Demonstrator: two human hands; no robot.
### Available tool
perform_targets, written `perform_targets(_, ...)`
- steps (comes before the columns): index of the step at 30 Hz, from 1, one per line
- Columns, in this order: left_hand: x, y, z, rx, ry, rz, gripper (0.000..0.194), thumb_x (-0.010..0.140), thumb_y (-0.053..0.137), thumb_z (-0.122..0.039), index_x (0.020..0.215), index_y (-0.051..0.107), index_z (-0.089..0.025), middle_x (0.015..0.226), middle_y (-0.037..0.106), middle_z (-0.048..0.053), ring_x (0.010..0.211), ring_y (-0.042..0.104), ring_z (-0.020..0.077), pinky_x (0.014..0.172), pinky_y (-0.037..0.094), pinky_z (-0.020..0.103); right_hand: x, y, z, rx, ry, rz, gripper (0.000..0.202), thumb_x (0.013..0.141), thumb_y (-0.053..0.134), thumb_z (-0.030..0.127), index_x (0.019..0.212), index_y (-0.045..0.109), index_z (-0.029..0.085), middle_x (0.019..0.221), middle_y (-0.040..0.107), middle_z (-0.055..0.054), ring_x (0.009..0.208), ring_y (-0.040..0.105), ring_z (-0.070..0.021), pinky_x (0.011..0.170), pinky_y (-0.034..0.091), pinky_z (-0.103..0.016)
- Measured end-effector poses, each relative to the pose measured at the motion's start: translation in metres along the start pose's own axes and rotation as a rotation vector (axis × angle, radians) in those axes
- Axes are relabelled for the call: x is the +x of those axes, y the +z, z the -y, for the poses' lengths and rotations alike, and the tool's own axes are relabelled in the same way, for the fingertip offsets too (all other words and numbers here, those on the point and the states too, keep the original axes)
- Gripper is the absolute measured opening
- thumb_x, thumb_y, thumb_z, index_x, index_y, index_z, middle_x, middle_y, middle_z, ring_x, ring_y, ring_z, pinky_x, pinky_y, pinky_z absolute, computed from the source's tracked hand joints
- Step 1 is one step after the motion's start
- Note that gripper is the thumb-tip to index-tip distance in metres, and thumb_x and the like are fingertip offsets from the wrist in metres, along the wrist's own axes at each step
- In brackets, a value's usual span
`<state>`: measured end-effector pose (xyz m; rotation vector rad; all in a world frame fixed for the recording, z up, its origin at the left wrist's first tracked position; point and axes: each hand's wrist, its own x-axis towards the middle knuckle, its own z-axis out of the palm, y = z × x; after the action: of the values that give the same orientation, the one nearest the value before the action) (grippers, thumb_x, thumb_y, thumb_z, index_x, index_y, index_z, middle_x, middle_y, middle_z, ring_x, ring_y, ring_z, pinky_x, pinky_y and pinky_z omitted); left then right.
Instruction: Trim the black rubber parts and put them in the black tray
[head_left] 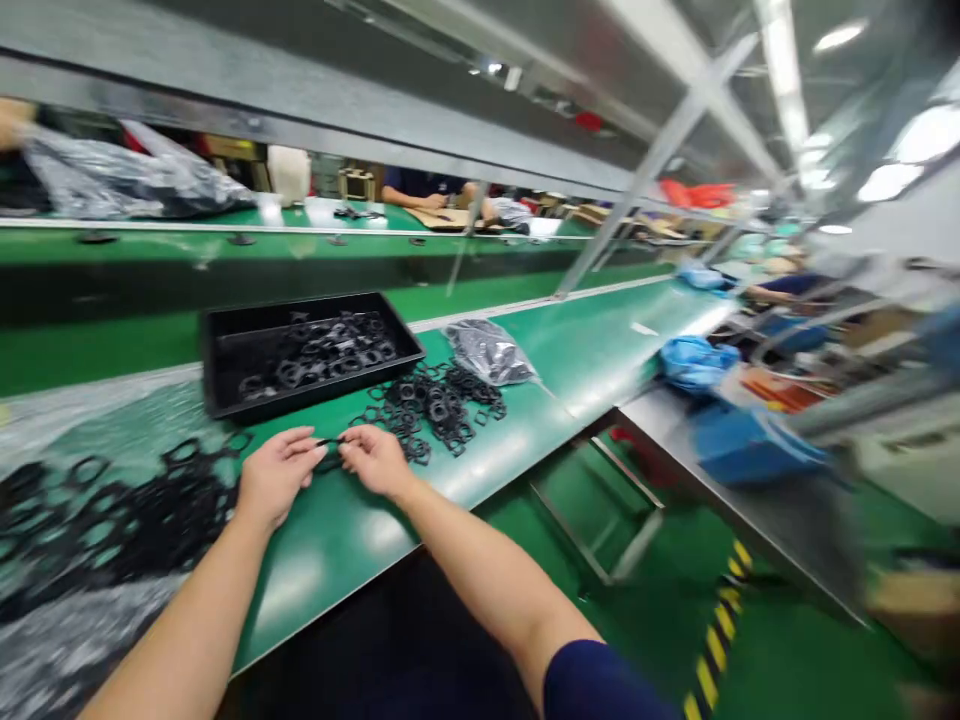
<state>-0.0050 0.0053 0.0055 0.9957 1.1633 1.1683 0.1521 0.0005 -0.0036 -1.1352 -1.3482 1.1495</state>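
Bare left hand (277,475) and right hand (373,459) pinch a small black ring-like part (330,442). Beyond sits a black rectangular plastic tray (311,355)

Two tabletop heaps of black rings (439,402), one black tray (225,365), one striped floor line (716,645)

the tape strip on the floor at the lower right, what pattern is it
The tape strip has yellow and black stripes, best seen in the head view.

Bright overhead tube lights (784,80) leave glare on the green tabletop (555,390); blur smears the edges.
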Motion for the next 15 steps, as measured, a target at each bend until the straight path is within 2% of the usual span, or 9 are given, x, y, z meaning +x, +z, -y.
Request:
perform_targets(3,0.007,0.0,-0.006,-0.122,-0.019,0.016,0.058,0.053,0.08,-0.032,0.103,0.06,-0.01,0.074,0.062,0.002,0.054,0.054,0.0079,0.05,0.045,0.022,0.022,0.001,0.012,0.071,0.07,0.077,0.02,0.07,0.064,0.031,0.084,0.059,0.018,0.06,0.056,0.004,0.048,0.053,-0.0089,0.046,0.043,-0.019)
perform_targets(5,0.013,-0.002,-0.009,-0.169,-0.032,0.004,0.052,0.054,0.079,-0.032,0.099,0.062,-0.01,0.072,0.063,0.003,0.056,0.055,0.0086,0.051,0.044,0.022,0.037,0.004,0.016,0.098,0.09,0.129,0.023,0.068,0.066,0.033,0.083,0.06,0.017,0.059,0.056,0.004,0.047,0.052,-0.0083,0.044,0.042,-0.019)
perform_targets(9,0.017,-0.004,-0.008,-0.236,-0.051,-0.008,0.038,0.058,0.076,-0.032,0.088,0.066,-0.01,0.076,0.065,0.006,0.061,0.057,0.0096,0.053,0.045,0.022,0.05,0.008,0.011,0.173,0.115,0.187,0.03,0.068,0.069,0.037,0.086,0.061,0.015,0.06,0.058,0.002,0.049,0.053,-0.0091,0.045,0.043,-0.019)
perform_targets(11,0.017,-0.003,-0.005,-0.177,-0.039,-0.019,0.034,0.061,0.074,-0.032,0.086,0.067,-0.01,0.073,0.064,0.005,0.059,0.055,0.0094,0.051,0.044,0.021,0.048,0.006,0.005,0.209,0.111,0.179,0.031,0.069,0.07,0.037,0.089,0.062,0.015,0.065,0.059,0.001,0.052,0.054,-0.0091,0.047,0.045,-0.02)
perform_targets(15,0.02,-0.002,0.001,0.085,0.067,-0.088,0.03,0.067,0.068,-0.036,0.086,0.068,-0.013,0.065,0.062,0.002,0.057,0.054,0.0108,0.051,0.044,0.023,0.046,-0.003,0.0,0.195,0.115,0.209,0.03,0.071,0.07,0.038,0.089,0.065,0.015,0.068,0.061,-0.001,0.055,0.055,-0.0098,0.05,0.047,-0.022)
